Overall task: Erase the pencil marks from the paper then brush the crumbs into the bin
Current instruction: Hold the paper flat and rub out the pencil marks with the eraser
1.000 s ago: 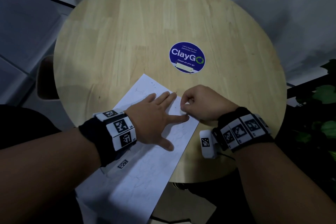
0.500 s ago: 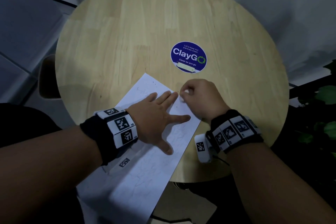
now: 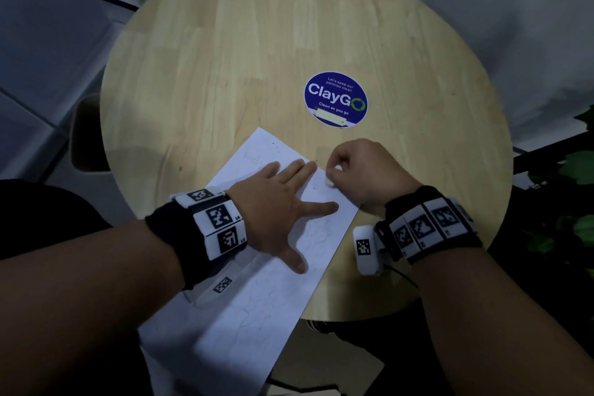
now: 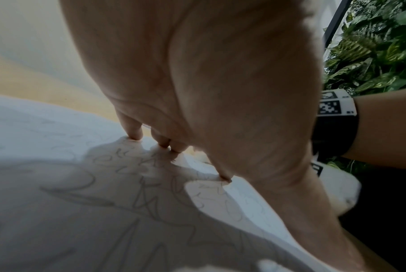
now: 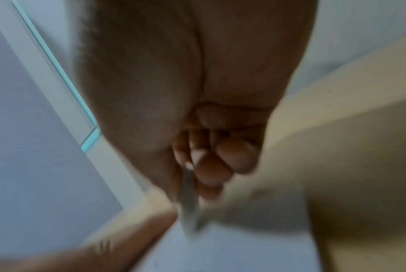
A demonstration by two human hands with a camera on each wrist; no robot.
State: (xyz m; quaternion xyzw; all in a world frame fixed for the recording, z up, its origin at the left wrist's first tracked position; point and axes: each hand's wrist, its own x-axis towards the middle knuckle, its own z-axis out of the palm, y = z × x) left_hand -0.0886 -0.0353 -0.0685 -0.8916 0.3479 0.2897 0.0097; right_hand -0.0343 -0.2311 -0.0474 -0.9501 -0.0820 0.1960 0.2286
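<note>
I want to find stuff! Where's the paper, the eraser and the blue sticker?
paper [image 3: 257, 315]: head view, bare lower part of the sheet.
eraser [image 3: 330, 182]: head view, white tip below the right hand's fingers.
blue sticker [image 3: 336, 99]: head view, middle of the round label.

The right hand [image 3: 363, 170], seemingly pinching an eraser [image 3: 329, 182], rubbed farther up the paper [image 3: 257, 299].
</note>
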